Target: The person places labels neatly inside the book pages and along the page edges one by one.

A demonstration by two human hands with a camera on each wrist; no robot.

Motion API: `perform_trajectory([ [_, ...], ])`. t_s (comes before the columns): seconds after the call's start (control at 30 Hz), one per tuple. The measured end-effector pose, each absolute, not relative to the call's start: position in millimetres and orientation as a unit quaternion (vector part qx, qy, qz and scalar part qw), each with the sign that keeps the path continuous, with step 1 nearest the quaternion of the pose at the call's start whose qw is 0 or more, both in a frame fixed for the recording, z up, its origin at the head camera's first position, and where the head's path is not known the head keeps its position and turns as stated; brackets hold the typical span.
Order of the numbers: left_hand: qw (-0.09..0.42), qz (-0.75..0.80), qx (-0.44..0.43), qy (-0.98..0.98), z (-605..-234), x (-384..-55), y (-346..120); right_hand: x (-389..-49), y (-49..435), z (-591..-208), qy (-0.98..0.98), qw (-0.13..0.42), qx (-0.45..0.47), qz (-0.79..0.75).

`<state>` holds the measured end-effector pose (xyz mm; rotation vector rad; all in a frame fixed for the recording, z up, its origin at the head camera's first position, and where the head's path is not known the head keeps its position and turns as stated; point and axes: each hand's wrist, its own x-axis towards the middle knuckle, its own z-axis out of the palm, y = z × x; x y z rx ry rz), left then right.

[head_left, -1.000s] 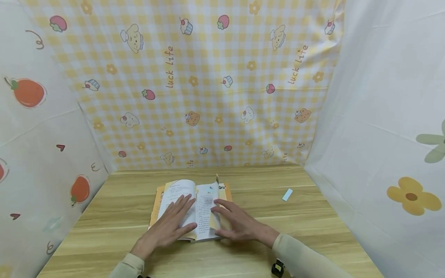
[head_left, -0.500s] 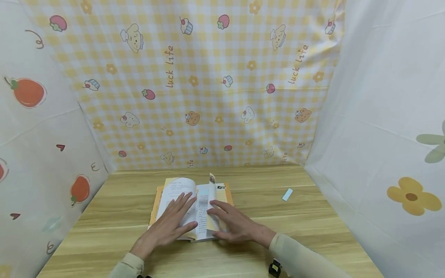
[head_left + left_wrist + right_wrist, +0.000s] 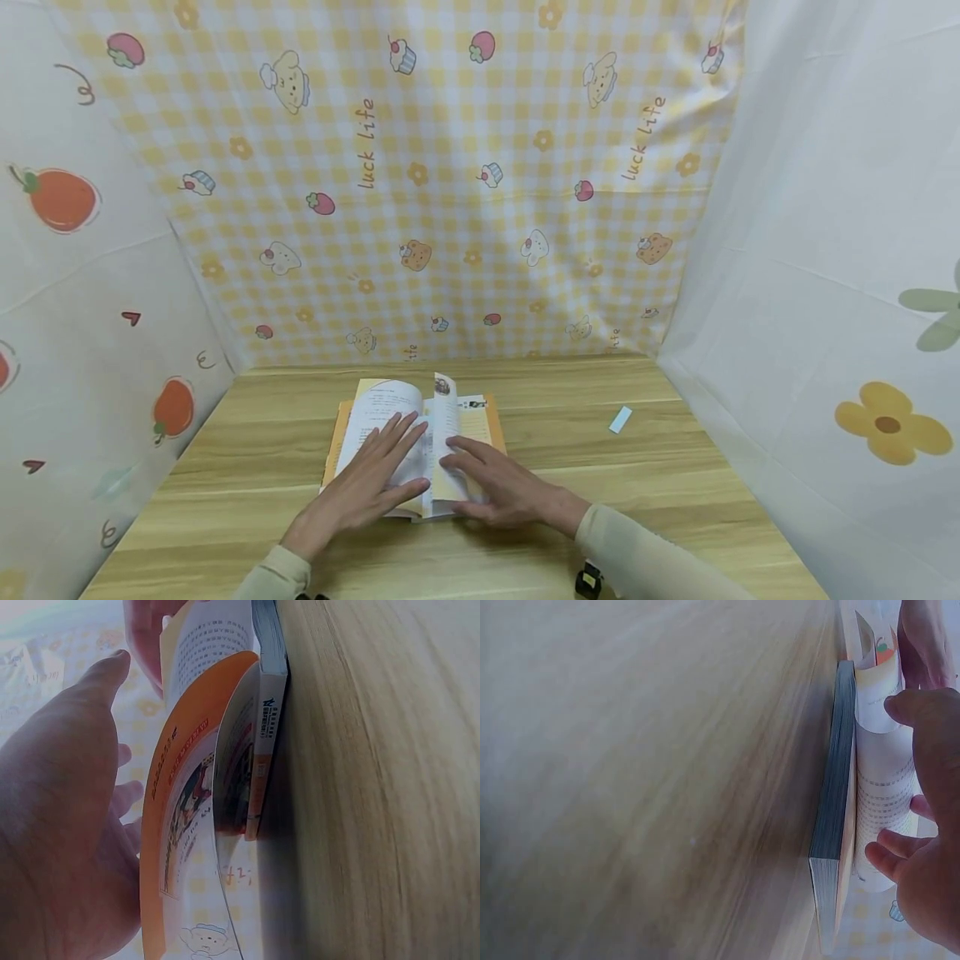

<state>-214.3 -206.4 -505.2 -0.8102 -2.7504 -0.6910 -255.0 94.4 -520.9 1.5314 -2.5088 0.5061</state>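
The book (image 3: 384,414) lies open on the table (image 3: 675,492); your left hand (image 3: 367,490), fingers spread, covers its left side; your right hand's (image 3: 504,490) loosely bent fingers touch 1 raised page (image 3: 447,408).

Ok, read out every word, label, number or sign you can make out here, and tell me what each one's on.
"luck life": twice in full, on the checked backdrop.
"life": twice more, low on that backdrop; no word readable before it.
Book pages: printed lines, too small to read.
Book spine: lettering and a blue logo, too blurred to read.
Orange cover: lettering, too blurred to read.
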Motion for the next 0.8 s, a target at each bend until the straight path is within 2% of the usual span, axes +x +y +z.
perform_trajectory([
  [0.4, 0.1, -0.22, -0.266, -0.933, -503.4, -213.1, -206.4, -250.2, 90.3, -522.4, -0.854, 0.037, 0.493, 0.16],
  [0.8, 0.108, -0.198, -0.273, -0.935, -497.2, -209.9, -206.4, -249.6, 85.0, -525.2, -0.844, 0.062, 0.513, 0.142],
])
